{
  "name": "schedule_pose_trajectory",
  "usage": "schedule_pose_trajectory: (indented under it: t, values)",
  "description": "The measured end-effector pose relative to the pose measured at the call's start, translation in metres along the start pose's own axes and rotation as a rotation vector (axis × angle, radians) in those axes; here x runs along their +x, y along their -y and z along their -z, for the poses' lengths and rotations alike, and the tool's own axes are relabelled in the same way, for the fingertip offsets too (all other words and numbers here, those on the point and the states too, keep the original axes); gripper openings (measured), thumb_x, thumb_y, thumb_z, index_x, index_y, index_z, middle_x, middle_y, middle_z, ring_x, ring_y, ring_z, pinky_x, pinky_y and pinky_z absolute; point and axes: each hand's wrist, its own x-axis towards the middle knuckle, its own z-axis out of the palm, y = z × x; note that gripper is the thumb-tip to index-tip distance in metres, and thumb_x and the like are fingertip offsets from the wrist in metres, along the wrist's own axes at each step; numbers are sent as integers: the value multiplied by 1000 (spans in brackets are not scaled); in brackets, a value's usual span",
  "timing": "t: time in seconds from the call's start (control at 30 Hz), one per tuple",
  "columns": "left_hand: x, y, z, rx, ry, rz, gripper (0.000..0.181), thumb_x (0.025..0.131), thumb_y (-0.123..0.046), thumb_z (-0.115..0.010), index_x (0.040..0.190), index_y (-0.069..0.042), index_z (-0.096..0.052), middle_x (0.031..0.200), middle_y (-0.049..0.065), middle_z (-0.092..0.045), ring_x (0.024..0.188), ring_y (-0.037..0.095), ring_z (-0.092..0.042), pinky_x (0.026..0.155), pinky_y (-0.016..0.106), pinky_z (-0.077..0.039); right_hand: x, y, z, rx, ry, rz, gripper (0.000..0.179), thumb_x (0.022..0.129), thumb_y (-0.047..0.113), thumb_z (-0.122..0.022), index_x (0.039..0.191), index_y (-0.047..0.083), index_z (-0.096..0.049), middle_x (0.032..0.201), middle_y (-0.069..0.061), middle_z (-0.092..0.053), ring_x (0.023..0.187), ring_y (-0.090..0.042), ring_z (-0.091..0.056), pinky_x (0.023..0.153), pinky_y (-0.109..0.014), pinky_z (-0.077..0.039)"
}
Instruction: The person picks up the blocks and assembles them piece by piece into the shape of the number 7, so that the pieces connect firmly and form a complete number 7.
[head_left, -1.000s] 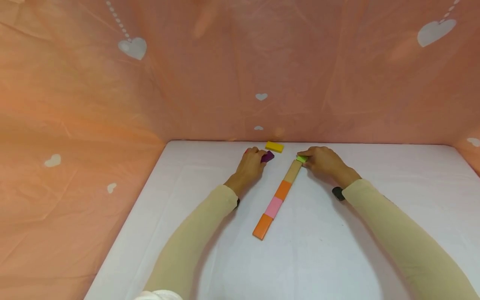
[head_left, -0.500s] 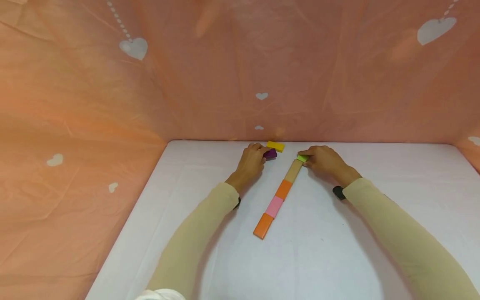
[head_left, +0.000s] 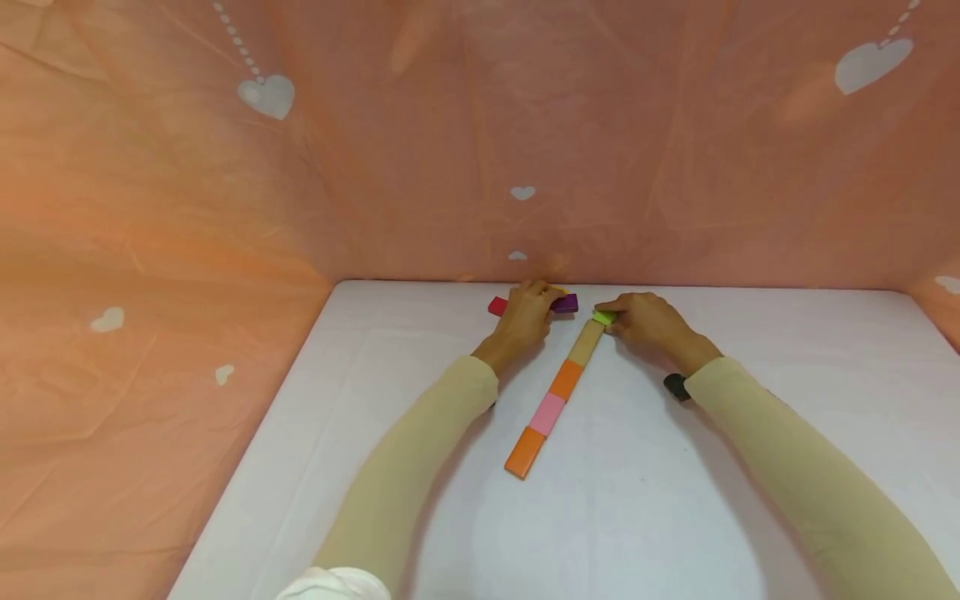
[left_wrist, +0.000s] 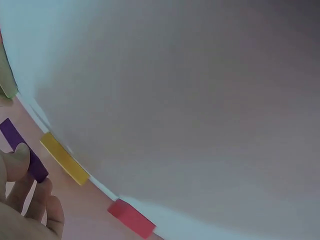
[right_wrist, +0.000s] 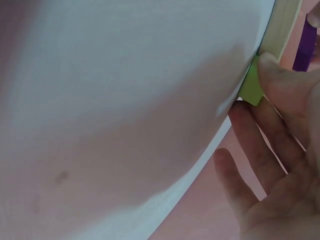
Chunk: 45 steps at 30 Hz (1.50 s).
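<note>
Between thumb and fingers, my left hand (head_left: 523, 318) pinches a purple block (head_left: 566, 303) near the table's back edge. The left wrist view shows that purple block (left_wrist: 24, 150) held by its side. My right hand (head_left: 651, 323) holds a light green block (head_left: 604, 317) at the far end of a slanted row. In the right wrist view, the thumb lies on the green block (right_wrist: 252, 84) and fingers are at its end. Nearer me, the row continues with a tan block (head_left: 586, 342), an orange block (head_left: 566, 381), a pink block (head_left: 547, 414) and another orange block (head_left: 525, 452).
A red block (head_left: 498, 306) lies left of my left hand. Behind that hand, a yellow block (left_wrist: 64, 158) is mostly hidden in the head view. The white table (head_left: 637, 500) ends at an orange cloth wall (head_left: 420, 183) with pale hearts.
My left hand has moved right with the purple block, closer to the green one. It now covers most of the yellow block and uncovers the red one. My right hand stays put.
</note>
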Motion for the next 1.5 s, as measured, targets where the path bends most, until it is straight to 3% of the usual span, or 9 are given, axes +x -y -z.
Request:
schedule_pose_trajectory:
  t: [0.23, 0.53, 0.77, 1.07, 1.5]
  values:
    - [9, -8, -1, 15, -23, -62, 36, 97, -13, -62, 133, -16, -62, 138, 4, -57, 133, 22, -46, 111, 41, -39, 2, 1, 0, -17, 3, -24, 42, 89, 12, -73, 131, 11, -67, 113, -15, -72, 99, -30, -66, 95, -52, -51]
    - [9, -4, -7, 135, 67, -70, 38, 98, -20, -61, 136, -18, -60, 135, 1, -59, 130, 21, -46, 105, 37, -42, 4, 8, 1, -11, 12, -53, 43, 89, 13, -73, 131, 11, -66, 117, -17, -71, 103, -33, -65, 96, -54, -49]
    - [11, -5, -10, 118, 68, -94, 36, 99, -19, -60, 135, -18, -60, 131, 1, -60, 129, 20, -47, 104, 37, -42, 4, 7, 3, -15, 13, -65, 43, 91, 15, -72, 133, 11, -65, 117, -16, -71, 102, -32, -65, 95, -53, -50]
    - [10, -7, -12, 69, 88, -78, 33, 100, -16, -59, 133, -17, -62, 131, -1, -62, 122, 20, -51, 109, 36, -40, 3, 8, 4, 2, 12, -65, 42, 90, 13, -71, 132, 10, -65, 117, -18, -71, 103, -33, -65, 94, -54, -50]
    - [8, -9, -18, 48, 61, -75, 32, 101, -21, -57, 132, -20, -65, 129, -3, -63, 122, 18, -54, 108, 37, -42, -1, 5, -1, -22, 11, -69, 41, 92, 13, -65, 132, 10, -65, 119, -17, -70, 99, -32, -64, 91, -52, -51]
